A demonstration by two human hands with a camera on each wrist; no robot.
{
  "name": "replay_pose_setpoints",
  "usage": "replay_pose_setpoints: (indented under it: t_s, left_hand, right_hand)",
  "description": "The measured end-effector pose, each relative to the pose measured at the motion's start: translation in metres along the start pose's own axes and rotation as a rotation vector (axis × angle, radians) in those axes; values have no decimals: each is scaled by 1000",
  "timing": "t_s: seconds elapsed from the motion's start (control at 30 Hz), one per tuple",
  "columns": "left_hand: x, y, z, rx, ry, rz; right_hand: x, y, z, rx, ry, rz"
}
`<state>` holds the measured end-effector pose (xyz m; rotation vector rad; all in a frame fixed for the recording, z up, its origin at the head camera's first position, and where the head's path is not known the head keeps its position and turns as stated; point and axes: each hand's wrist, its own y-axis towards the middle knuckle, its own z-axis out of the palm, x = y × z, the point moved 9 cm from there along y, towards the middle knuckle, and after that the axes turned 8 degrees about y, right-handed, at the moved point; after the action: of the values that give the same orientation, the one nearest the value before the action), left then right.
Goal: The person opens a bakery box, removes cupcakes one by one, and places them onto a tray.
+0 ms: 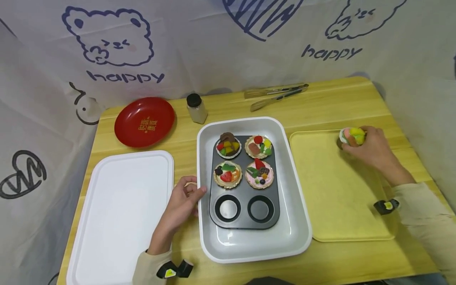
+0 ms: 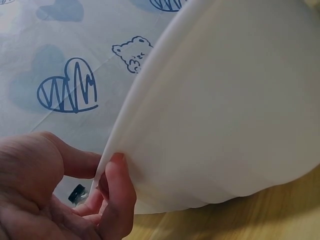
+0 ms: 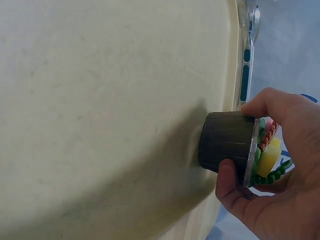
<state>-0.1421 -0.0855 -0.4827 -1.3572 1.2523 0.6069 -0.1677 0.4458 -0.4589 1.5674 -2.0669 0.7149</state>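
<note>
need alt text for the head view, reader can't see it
A person's right hand holds a cupcake at the far edge of a yellow tray; the left hand grips a white tub. In the tub, a muffin tin holds four pastries, its two near cups empty. A white tray, red plate, jar and tongs are on the table.

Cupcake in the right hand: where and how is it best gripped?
Probably by opposite sides of the dark cup, coming from the topped end, as the right hand does: the round wall offers opposed surfaces, the toppings are lumpy, and the base faces the yellow tray.
</note>
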Motion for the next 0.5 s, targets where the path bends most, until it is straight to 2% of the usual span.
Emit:
replay_pose_setpoints:
  t_s: [0.2, 0.37, 0.5]
  left_hand:
    - [-3, 1, -1, -3, -7, 12]
    - [-2, 1, -2, 3, -6, 5]
    - [-1, 0, -4, 7, 5, 12]
  right_hand:
    - [5, 0, 0, 56, -11, 33]
    - [8, -5, 0, 107, -50, 94]
    - [17, -12, -7, 80, -127, 110]
